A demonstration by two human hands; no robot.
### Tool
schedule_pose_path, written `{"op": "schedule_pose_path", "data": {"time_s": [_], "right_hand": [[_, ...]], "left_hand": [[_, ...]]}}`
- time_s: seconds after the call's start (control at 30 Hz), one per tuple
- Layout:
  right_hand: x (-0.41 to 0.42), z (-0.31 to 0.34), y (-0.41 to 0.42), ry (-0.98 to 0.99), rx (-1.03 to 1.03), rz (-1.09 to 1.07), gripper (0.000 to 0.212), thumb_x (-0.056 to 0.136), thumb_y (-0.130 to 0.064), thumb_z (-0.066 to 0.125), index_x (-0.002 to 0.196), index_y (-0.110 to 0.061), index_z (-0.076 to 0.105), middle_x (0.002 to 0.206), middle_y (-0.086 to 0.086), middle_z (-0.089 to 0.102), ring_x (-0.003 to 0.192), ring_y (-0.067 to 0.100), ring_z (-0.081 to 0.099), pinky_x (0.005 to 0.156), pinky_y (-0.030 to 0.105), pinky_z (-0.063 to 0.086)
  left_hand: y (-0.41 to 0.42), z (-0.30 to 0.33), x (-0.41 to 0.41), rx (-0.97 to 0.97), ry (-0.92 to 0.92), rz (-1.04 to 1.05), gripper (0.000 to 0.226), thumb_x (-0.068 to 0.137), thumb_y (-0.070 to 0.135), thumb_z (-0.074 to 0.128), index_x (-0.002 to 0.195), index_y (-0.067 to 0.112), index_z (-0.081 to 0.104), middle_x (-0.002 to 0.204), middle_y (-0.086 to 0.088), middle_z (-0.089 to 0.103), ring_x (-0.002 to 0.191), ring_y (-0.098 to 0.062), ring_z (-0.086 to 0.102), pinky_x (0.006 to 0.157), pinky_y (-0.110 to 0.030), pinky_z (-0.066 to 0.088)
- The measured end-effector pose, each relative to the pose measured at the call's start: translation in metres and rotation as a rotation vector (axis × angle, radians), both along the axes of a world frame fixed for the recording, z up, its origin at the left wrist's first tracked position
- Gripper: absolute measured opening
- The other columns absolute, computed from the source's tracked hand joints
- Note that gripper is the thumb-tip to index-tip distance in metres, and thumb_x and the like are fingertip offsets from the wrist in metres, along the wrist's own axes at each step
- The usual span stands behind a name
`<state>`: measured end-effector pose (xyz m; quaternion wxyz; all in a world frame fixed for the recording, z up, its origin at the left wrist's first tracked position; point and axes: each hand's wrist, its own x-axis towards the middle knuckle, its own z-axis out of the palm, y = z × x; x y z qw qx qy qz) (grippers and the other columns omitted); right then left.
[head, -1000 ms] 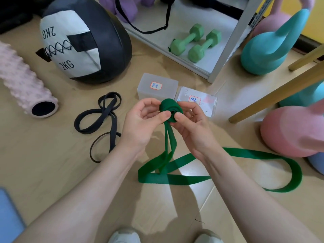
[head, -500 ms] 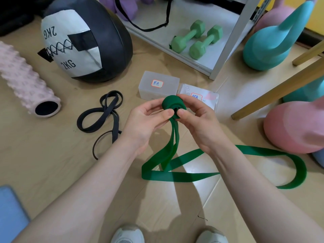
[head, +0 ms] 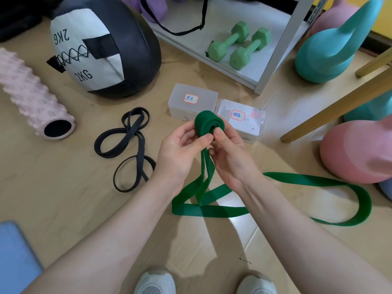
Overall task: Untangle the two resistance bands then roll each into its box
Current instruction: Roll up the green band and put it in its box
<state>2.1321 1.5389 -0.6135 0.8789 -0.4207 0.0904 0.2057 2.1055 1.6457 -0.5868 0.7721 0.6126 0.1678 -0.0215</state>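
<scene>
Since a second ago the green roll has grown a little thicker between the hands, and the loose tail on the floor has drawn in slightly; the black band has not moved.

Nearest the camera, two white shoes (head: 156,283) stand on the pale wooden floor (head: 63,198), with a blue mat (head: 14,257) at the lower left corner. Both forearms reach forward from the bottom edge. The loose part of the green resistance band (head: 318,183) lies on the floor in a long loop that runs out to the right, and two strands rise from it to the roll. The left hand (head: 180,153) pinches the roll from the left, thumb on its near edge and fingers curled behind it. The right hand (head: 231,153) is closed on the roll from the right, its thumb pressed against the centre of the coil.

To the left, the black resistance band (head: 129,145) lies in twisted loops on the floor, apart from the green one. Just beyond the hands sit two translucent plastic boxes side by side, the left box (head: 193,102) closed and the right box (head: 241,119) partly hidden by the roll; each bears a handwritten label.

Farther back lie a pink foam roller (head: 31,98), a black and white medicine ball (head: 101,47) marked 2KG, two green dumbbells (head: 239,47) on a low shelf, a teal kettlebell (head: 331,49) and a pink kettlebell (head: 358,149).
</scene>
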Motion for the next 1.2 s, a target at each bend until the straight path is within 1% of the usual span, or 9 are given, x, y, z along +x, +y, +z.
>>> {"op": "schedule_pose_path", "data": {"time_s": [0.13, 0.23, 0.33, 0.43, 0.57, 0.73, 0.83, 1.03, 1.2], "right_hand": [[-0.001, 0.005, -0.006, -0.079, -0.232, 0.079, 0.026, 0.086, -0.01, 0.059, 0.108, -0.023, 0.06, 0.082, -0.02, 0.07, 0.072, -0.007, 0.06, 0.061, 0.012, 0.043], [0.003, 0.006, -0.016, -0.165, -0.398, 0.156, 0.03, 0.086, -0.001, 0.056, 0.107, -0.022, 0.06, 0.082, -0.019, 0.07, 0.072, -0.01, 0.059, 0.062, 0.003, 0.041], [0.012, 0.002, -0.029, -0.302, -0.773, 0.323, 0.042, 0.081, -0.014, 0.068, 0.117, -0.033, 0.057, 0.111, -0.009, 0.062, 0.085, 0.005, 0.051, 0.086, 0.018, 0.042], [0.022, 0.006, -0.036, -0.582, -1.062, 0.466, 0.052, 0.079, -0.021, 0.07, 0.126, -0.034, 0.053, 0.122, -0.014, 0.057, 0.088, 0.005, 0.05, 0.081, 0.015, 0.04], [0.027, 0.011, -0.027, -0.816, -1.314, 0.665, 0.047, 0.083, -0.019, 0.066, 0.128, -0.025, 0.054, 0.121, -0.006, 0.062, 0.087, 0.008, 0.049, 0.078, 0.021, 0.037], [0.019, 0.002, -0.02, -0.866, -1.296, 0.784, 0.046, 0.081, -0.015, 0.069, 0.125, -0.017, 0.055, 0.106, 0.005, 0.066, 0.083, 0.016, 0.058, 0.078, 0.028, 0.044], [0.014, -0.006, -0.026, -0.731, -1.141, 0.651, 0.04, 0.079, -0.011, 0.071, 0.117, -0.013, 0.06, 0.102, 0.002, 0.068, 0.084, 0.018, 0.064, 0.081, 0.025, 0.048], [0.016, 0.001, -0.038, -0.478, -0.821, 0.437, 0.035, 0.08, -0.001, 0.067, 0.1, -0.029, 0.062, 0.097, -0.009, 0.067, 0.074, 0.004, 0.065, 0.084, 0.022, 0.052], [0.012, 0.006, -0.044, -0.396, -0.609, 0.351, 0.033, 0.081, 0.006, 0.062, 0.097, -0.023, 0.063, 0.09, -0.015, 0.071, 0.081, 0.001, 0.068, 0.075, 0.013, 0.05]], "left_hand": [[0.006, -0.003, -0.003, 0.049, -0.024, 0.029, 0.028, 0.08, 0.002, 0.067, 0.101, 0.02, 0.064, 0.091, 0.005, 0.072, 0.087, -0.006, 0.067, 0.08, -0.018, 0.052], [0.013, -0.009, -0.003, 0.196, -0.038, -0.01, 0.031, 0.077, 0.0, 0.07, 0.097, 0.023, 0.063, 0.089, 0.008, 0.07, 0.083, -0.002, 0.066, 0.078, -0.016, 0.051], [0.021, -0.017, -0.002, 0.503, -0.059, -0.119, 0.033, 0.076, 0.008, 0.072, 0.1, 0.029, 0.064, 0.09, 0.02, 0.065, 0.085, 0.003, 0.063, 0.085, -0.014, 0.049], [0.026, -0.019, 0.0, 0.805, -0.032, -0.246, 0.041, 0.076, 0.017, 0.073, 0.117, 0.019, 0.064, 0.094, 0.021, 0.06, 0.091, -0.002, 0.058, 0.078, -0.006, 0.042], [0.035, -0.017, 0.005, 0.992, 0.02, -0.387, 0.047, 0.077, 0.025, 0.072, 0.122, 0.023, 0.061, 0.108, 0.003, 0.064, 0.103, -0.016, 0.057, 0.086, -0.029, 0.046], [0.038, -0.02, 0.005, 1.041, 0.055, -0.544, 0.047, 0.081, 0.023, 0.068, 0.127, 0.025, 0.057, 0.116, 0.004, 0.059, 0.107, -0.017, 0.053, 0.092, -0.038, 0.046], [0.037, -0.024, 0.005, 0.985, 0.021, -0.52, 0.047, 0.079, 0.021, 0.071, 0.124, 0.022, 0.059, 0.115, 0.003, 0.06, 0.106, -0.016, 0.056, 0.096, -0.036, 0.046], [0.034, -0.018, 0.008, 0.399, 0.016, -0.286, 0.03, 0.073, 0.002, 0.074, 0.087, 0.023, 0.057, 0.097, 0.006, 0.066, 0.096, -0.011, 0.065, 0.088, -0.024, 0.051], [0.03, -0.022, 0.003, 0.165, -0.025, -0.232, 0.028, 0.076, -0.01, 0.064, 0.085, 0.016, 0.058, 0.09, 0.005, 0.066, 0.085, -0.004, 0.066, 0.082, -0.02, 0.052]]}}
